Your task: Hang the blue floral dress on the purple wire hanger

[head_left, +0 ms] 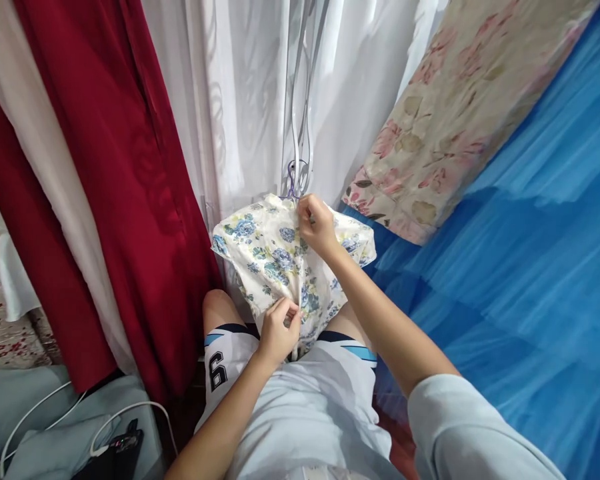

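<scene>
A white blouse with blue flowers point(275, 250) hangs in front of me on a purple hanger point(291, 181), whose hook shows above the collar. Lower down on its front, my left hand point(279, 330) pinches the fabric along the middle line. Near the collar my right hand point(316, 223) is closed on the upper part of the same front edge. The cloth between the two hands runs in a nearly straight vertical line. Any fastener under the fingers is too small to make out.
White curved metal bars point(303, 127) stand behind the hanger, before white curtains point(245, 100). Red curtains point(150, 200) hang at left, a floral cloth point(430, 133) and blue tulle point(520, 287) at right. On a grey cushioned seat point(145, 400) lie a white cable point(130, 404) and a black device point(117, 453).
</scene>
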`<state>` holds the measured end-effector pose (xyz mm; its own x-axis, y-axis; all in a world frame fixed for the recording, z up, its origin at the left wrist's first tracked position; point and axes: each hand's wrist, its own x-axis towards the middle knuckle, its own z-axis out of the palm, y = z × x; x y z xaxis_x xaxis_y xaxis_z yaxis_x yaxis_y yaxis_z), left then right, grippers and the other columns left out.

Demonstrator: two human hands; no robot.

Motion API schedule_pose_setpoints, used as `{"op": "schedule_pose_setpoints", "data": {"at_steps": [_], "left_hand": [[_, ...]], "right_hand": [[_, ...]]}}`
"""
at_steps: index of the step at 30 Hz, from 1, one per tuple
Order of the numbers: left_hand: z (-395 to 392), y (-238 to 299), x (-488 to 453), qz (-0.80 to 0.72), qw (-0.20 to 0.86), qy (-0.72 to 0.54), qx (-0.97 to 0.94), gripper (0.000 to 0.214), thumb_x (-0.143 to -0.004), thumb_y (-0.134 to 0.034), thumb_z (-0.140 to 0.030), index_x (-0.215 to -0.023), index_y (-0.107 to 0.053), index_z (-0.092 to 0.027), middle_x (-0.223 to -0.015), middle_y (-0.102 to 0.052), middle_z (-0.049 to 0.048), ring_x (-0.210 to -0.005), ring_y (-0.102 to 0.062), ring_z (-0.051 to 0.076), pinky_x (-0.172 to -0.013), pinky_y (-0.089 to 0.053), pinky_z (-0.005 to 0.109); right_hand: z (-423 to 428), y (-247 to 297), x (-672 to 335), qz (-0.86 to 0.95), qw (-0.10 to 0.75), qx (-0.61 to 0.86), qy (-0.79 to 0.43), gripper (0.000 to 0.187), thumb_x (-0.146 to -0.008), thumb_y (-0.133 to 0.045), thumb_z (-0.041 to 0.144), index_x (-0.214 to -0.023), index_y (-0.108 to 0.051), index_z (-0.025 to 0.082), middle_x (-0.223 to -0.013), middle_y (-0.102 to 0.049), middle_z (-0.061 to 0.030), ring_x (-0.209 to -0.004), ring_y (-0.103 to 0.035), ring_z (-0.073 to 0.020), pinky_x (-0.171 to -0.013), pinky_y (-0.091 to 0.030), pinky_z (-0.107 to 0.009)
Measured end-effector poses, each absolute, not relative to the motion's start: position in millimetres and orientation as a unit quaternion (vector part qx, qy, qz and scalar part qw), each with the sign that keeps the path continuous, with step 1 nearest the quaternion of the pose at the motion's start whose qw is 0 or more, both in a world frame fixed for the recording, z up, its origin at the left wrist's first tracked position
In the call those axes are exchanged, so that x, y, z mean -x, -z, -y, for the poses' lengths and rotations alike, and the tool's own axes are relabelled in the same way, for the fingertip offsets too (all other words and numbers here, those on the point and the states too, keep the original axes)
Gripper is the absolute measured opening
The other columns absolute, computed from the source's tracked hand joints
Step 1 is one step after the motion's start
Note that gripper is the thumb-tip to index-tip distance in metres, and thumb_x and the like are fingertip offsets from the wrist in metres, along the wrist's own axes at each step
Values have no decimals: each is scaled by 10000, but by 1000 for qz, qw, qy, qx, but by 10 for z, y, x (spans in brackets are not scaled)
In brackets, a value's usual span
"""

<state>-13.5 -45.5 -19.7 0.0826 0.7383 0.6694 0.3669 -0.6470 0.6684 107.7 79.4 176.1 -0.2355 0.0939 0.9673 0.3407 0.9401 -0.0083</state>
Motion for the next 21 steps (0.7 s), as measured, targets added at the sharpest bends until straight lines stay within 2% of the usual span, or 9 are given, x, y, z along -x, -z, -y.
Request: {"op": "schedule_pose_setpoints", "data": {"at_steps": [4, 7, 11, 14, 15, 18, 21], "left_hand": [[417, 402, 196, -391, 182, -533, -728, 106, -897, -572, -198, -792, -558, -192, -800, -620, 33, -749, -616, 159, -686, -506, 266], [332, 292, 292, -376, 148, -558, -725, 67, -913, -563, -201, -917, -629, -194, -898, -641, 56, -821, -624, 173, -733, -520, 289], [133, -526, 448, -318, 28, -639, -700, 245, -959, -515, -242, -1175, -628, -223, -1120, -614, 97, -967, -612, 190, -822, -515, 316], [-99, -1278, 536, -268, -50, -622, -734, 329, -994, -438, -271, -1288, -583, -245, -1306, -560, 108, -1153, -562, 217, -872, -504, 322], [-183, -1473, 558, -263, -66, -592, -759, 315, -998, -428, -271, -1258, -602, -244, -1271, -588, 94, -1147, -567, 215, -907, -491, 334], [-396, -1806, 597, -269, -91, -507, -814, 228, -978, -462, -253, -1024, -681, -210, -1040, -668, 63, -972, -621, 200, -856, -481, 322], [-504, -1843, 573, -264, -90, -510, -814, 192, -950, -496, -223, -871, -665, -178, -917, -672, 58, -877, -618, 188, -797, -464, 300]], "right_hand": [[-842, -1858, -1124, 769, 609, 150, 127, 263, -722, -407, -14, -784, -376, 239, -780, -455, -18, -738, -450, -181, -694, -391, -312], [-702, -1815, -1158, 784, 590, 139, 133, 254, -751, -409, -9, -790, -375, 240, -795, -467, -29, -765, -477, -190, -709, -406, -324], [-503, -1721, -1181, 808, 556, 116, 155, 248, -777, -406, -6, -803, -387, 240, -826, -507, -45, -814, -519, -208, -733, -428, -348], [-455, -1685, -1180, 802, 559, 112, 176, 244, -788, -402, -4, -810, -398, 239, -852, -537, -53, -828, -528, -211, -733, -431, -353], [-458, -1675, -1176, 798, 563, 116, 182, 242, -794, -399, -3, -811, -402, 239, -857, -545, -56, -831, -529, -212, -734, -430, -355], [-503, -1614, -1154, 786, 565, 133, 213, 233, -827, -395, 6, -803, -410, 237, -860, -580, -58, -793, -510, -211, -721, -413, -358], [-580, -1505, -1138, 775, 556, 139, 267, 225, -870, -408, 33, -773, -420, 235, -877, -642, -56, -720, -463, -205, -697, -385, -362]]}}
